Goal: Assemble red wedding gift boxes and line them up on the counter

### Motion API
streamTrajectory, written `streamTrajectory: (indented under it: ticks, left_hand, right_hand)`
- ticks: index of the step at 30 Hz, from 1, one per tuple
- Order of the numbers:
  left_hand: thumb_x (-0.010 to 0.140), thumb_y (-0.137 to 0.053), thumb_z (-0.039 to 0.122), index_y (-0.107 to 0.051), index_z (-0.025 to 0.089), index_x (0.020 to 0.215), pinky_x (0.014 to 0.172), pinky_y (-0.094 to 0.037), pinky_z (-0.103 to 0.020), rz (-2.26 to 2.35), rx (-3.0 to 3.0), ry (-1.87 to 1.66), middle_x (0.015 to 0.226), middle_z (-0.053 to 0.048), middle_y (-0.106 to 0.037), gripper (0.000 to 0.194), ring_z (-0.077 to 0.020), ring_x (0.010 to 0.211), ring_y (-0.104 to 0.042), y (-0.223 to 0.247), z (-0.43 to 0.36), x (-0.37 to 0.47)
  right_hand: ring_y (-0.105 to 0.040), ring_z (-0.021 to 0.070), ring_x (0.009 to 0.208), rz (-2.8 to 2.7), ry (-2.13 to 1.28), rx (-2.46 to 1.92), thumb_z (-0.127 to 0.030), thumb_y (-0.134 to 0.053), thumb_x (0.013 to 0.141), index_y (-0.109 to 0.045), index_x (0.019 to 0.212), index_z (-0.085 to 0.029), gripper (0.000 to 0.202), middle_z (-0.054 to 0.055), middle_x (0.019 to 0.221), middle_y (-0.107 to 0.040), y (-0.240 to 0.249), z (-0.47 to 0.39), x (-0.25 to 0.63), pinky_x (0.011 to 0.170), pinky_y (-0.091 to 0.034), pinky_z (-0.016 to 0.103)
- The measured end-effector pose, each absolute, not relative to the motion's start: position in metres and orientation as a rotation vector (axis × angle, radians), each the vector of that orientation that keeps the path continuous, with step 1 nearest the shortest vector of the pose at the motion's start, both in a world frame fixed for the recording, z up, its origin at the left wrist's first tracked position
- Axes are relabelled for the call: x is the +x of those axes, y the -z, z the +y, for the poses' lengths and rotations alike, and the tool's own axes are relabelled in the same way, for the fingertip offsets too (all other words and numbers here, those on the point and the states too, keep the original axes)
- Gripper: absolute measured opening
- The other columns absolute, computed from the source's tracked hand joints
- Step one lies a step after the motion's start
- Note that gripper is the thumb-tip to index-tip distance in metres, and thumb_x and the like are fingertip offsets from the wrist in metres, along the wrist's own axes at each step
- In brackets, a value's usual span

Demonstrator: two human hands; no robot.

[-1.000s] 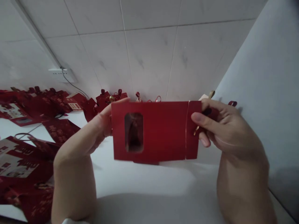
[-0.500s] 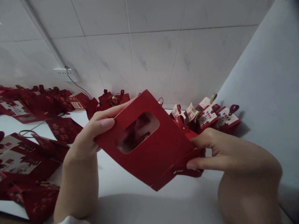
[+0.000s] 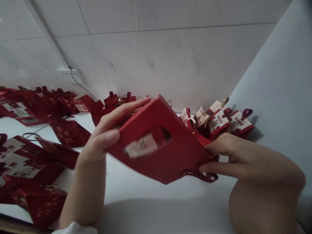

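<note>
A red box (image 3: pixel 156 162) with a rounded window is held up tilted above the white table, between both hands. Through the window shows a pale printed piece, blurred. My left hand (image 3: pixel 109 133) grips the box's upper left end, thumb on the near face and fingers along the top edge. At the lower right end, my right hand (image 3: pixel 219 156) pinches the box between thumb and fingers. A dark red ribbon loop (image 3: pixel 207 177) hangs from that end, just under my right thumb.
Many red gift boxes (image 3: pixel 70 133) crowd the left of the white table (image 3: pixel 129 188). More red and cream boxes (image 3: pixel 216 122) line the tiled wall (image 3: pixel 163 58) behind. A power strip (image 3: pixel 69 75) with a cable is on that wall; a pale panel (image 3: pixel 280 81) rises at right.
The box has tipped so that its window face is seen more flatly and its top side shows. A pale printed piece now appears in the window. Both hands keep their hold, slightly further right.
</note>
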State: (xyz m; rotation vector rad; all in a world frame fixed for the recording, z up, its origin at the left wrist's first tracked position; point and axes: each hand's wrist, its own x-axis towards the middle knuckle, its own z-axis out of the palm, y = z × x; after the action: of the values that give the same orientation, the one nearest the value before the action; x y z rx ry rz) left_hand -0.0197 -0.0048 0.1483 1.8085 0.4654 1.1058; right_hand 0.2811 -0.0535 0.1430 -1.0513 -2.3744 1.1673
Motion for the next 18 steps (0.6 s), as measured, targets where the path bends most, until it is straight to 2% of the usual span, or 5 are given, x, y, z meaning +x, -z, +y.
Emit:
streamTrajectory:
  ticks: [3,9,14,15,18]
  left_hand:
    - [0.085,-0.057,0.049,-0.058,0.025,0.133,0.084,-0.057,-0.037,0.398,1.755,-1.079,0.13,-0.004,-0.065,0.054,-0.0314,0.109,-0.066,-0.139,0.017,-0.024]
    - [0.08,-0.062,0.055,-0.057,0.027,0.134,0.083,-0.059,-0.04,0.496,1.778,-1.139,0.127,-0.007,-0.066,0.06,-0.0361,0.115,-0.063,-0.138,0.018,-0.024]
    - [0.075,-0.075,0.042,-0.033,0.031,0.151,0.09,-0.055,-0.037,0.584,1.92,-1.115,0.128,-0.008,-0.064,0.087,-0.0298,0.112,-0.064,-0.144,0.007,-0.022]
    - [0.074,-0.077,0.039,-0.033,0.031,0.151,0.09,-0.055,-0.035,0.624,1.98,-1.072,0.128,-0.01,-0.064,0.09,-0.0289,0.112,-0.064,-0.146,0.006,-0.023]
    - [0.073,-0.079,0.032,-0.046,0.027,0.144,0.084,-0.057,-0.029,0.695,2.148,-0.771,0.13,-0.011,-0.062,0.078,-0.0274,0.11,-0.065,-0.151,0.001,-0.025]
  right_hand:
    - [-0.06,0.0152,0.064,-2.24,-1.092,-1.161,-0.038,-0.061,0.092,-0.07,0.075,-0.019,0.027,0.002,0.069,-0.066,-0.141,-0.053,0.281,0.059,-0.045,0.024]
    - [-0.064,0.0175,0.067,-2.019,-1.074,-1.157,-0.039,-0.063,0.09,-0.073,0.089,-0.021,0.021,0.003,0.076,-0.07,-0.137,-0.059,0.285,0.056,-0.049,0.025]
    - [-0.065,0.0185,0.072,-1.607,-0.652,-1.161,-0.039,-0.074,0.082,-0.072,0.091,-0.026,0.016,0.001,0.083,-0.07,-0.131,-0.057,0.278,0.065,-0.058,0.03]
    - [-0.064,0.0178,0.07,-1.547,-0.579,-1.164,-0.039,-0.077,0.079,-0.072,0.088,-0.027,0.016,0.001,0.082,-0.069,-0.13,-0.057,0.276,0.064,-0.058,0.031]
    - [-0.063,0.0179,0.07,-1.546,-0.487,-1.154,-0.039,-0.08,0.075,-0.071,0.082,-0.027,0.017,0.0,0.08,-0.067,-0.127,-0.056,0.272,0.061,-0.056,0.031]
